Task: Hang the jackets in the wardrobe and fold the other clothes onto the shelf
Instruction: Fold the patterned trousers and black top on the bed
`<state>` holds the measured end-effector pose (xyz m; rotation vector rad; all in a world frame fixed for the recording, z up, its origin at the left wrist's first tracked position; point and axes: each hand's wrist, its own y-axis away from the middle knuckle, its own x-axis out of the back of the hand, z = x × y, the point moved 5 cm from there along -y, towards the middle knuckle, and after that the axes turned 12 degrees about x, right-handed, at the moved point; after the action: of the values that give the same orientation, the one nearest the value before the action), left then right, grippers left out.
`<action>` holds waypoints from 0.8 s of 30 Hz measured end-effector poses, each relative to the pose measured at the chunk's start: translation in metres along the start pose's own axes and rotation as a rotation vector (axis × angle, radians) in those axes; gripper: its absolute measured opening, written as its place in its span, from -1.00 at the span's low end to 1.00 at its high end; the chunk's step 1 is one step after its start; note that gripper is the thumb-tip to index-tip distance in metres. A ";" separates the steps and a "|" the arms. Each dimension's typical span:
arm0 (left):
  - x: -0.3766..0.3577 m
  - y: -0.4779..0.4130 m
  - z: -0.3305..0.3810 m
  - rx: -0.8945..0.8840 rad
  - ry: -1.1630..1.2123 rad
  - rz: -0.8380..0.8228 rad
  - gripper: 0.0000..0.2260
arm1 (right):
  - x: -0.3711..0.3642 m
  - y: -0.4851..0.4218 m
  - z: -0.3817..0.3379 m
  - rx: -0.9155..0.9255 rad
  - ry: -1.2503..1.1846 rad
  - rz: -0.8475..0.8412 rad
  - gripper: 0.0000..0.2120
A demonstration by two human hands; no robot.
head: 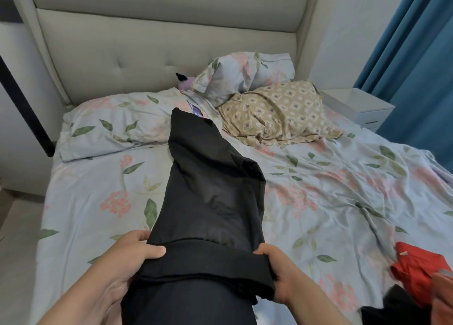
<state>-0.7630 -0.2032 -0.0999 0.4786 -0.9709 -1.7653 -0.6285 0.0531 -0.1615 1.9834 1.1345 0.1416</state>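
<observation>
Black trousers (213,189) have their near end rolled into a thick fold. The left hand (127,258) curls round the fold's left edge, thumb on top, and the right hand (282,273) clamps its right edge. The trousers stretch away along the floral bed (98,202). A beige patterned pillow (277,113) lies beside their far end, and a red garment (416,268) lies right of their near end.

black trousers (210,189), floral sheet (318,202), red garment (414,268)

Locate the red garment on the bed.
In the head view the red garment lies crumpled on the floral sheet near the lower right edge, to the right of the right hand, which grips the black garment.
</observation>
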 end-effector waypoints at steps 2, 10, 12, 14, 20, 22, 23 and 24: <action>-0.001 -0.001 0.000 0.042 0.025 -0.057 -0.76 | 0.000 0.003 0.006 0.012 -0.084 -0.017 -0.73; 0.011 0.002 0.033 -0.185 0.293 -0.003 -0.74 | -0.027 0.013 -0.054 0.328 0.028 0.002 -0.64; 0.022 0.006 0.046 -0.294 0.400 0.009 -0.71 | -0.040 0.020 -0.084 0.522 0.174 0.048 -0.60; 0.030 0.011 0.055 -0.346 0.473 -0.034 -0.76 | -0.050 0.031 -0.111 0.744 0.303 0.102 -0.69; 0.051 0.007 0.055 -0.409 0.701 -0.372 -0.60 | -0.062 0.042 -0.129 0.808 0.032 -0.367 -0.40; 0.053 0.008 0.056 -0.486 0.550 -0.372 -0.60 | -0.066 0.041 -0.128 0.914 0.229 -0.439 -0.34; 0.051 0.008 0.056 -0.516 0.473 -0.353 -0.60 | -0.066 0.038 -0.128 0.968 0.314 -0.404 -0.28; 0.050 0.007 0.055 -0.527 0.432 -0.328 -0.59 | -0.064 0.035 -0.128 0.992 0.354 -0.345 -0.24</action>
<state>-0.8175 -0.2279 -0.0559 0.6615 -0.1137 -2.0006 -0.7018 0.0726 -0.0354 2.6026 2.0261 -0.3314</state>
